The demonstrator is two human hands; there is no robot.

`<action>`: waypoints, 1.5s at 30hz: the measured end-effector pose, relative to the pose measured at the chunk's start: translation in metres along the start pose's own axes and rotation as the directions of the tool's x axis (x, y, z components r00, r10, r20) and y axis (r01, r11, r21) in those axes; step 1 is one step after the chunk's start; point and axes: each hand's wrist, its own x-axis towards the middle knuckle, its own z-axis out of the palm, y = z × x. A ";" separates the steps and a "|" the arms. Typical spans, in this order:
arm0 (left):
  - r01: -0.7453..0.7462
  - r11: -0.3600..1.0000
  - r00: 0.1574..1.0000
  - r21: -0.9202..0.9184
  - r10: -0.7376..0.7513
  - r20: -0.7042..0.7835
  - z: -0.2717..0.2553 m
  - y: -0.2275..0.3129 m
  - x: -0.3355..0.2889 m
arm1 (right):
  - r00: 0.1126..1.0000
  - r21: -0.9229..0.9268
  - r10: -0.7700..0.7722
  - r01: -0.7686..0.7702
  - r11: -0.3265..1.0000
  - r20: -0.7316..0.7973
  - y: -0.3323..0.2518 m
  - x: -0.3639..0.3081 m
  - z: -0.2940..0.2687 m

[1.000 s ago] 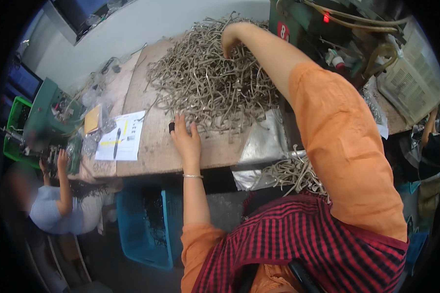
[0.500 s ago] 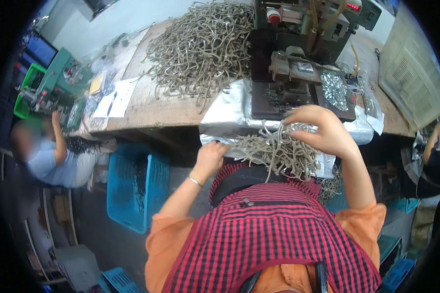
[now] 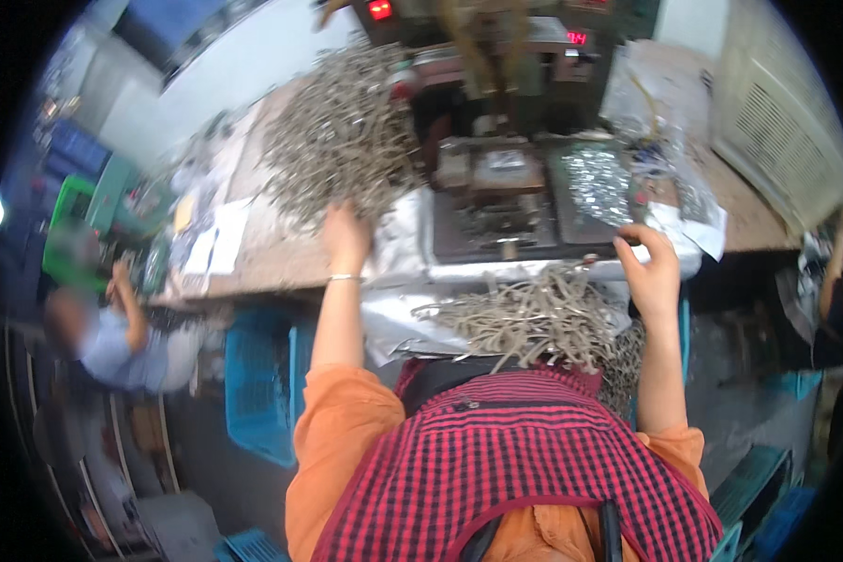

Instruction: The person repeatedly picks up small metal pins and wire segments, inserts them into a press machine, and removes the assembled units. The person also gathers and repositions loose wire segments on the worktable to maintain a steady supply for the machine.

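Observation:
My left hand (image 3: 347, 234) is at the near edge of a big heap of thin, curved grey metal pieces (image 3: 337, 140) on the table; its fingertips are blurred among them. By the front corner of a dark tray of small shiny metal parts (image 3: 598, 183), my right hand (image 3: 654, 267) has thumb and forefinger brought together; anything between them is too small to make out. A dark press (image 3: 501, 178) with a metal fixture stands between the hands. Over my lap, more curved grey pieces (image 3: 543, 318) are piled on a silver sheet (image 3: 384, 318).
A pale plastic crate (image 3: 782, 122) leans at the table's right end. Below the table on the left is a blue basket (image 3: 258, 393). At far left a person (image 3: 122, 342) sits by a green machine (image 3: 126, 192). White paper (image 3: 217, 245) lies on the table's left part.
My left hand has moved from beside the lap pile up to the table heap. My right hand has left the lap pile for the tray's corner. The view has shifted.

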 end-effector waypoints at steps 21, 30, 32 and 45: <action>-0.873 0.087 0.386 -0.480 0.726 -0.569 -0.093 0.180 -0.011 | 0.971 -0.273 -0.117 0.058 0.960 -0.207 0.018 0.075 0.068; -0.834 0.074 0.415 -0.547 0.737 -0.534 -0.100 0.187 -0.003 | 0.879 0.451 0.417 -0.283 0.847 -0.232 0.030 0.076 0.047; -0.825 0.080 0.431 -0.559 0.729 -0.531 -0.101 0.183 -0.005 | 0.846 0.642 0.480 -0.238 0.729 -0.232 0.026 0.063 0.054; -0.675 0.510 0.736 -0.534 0.511 -0.443 -0.103 0.108 -0.036 | 0.962 -0.616 -0.220 0.077 0.784 -0.159 -0.003 0.085 0.079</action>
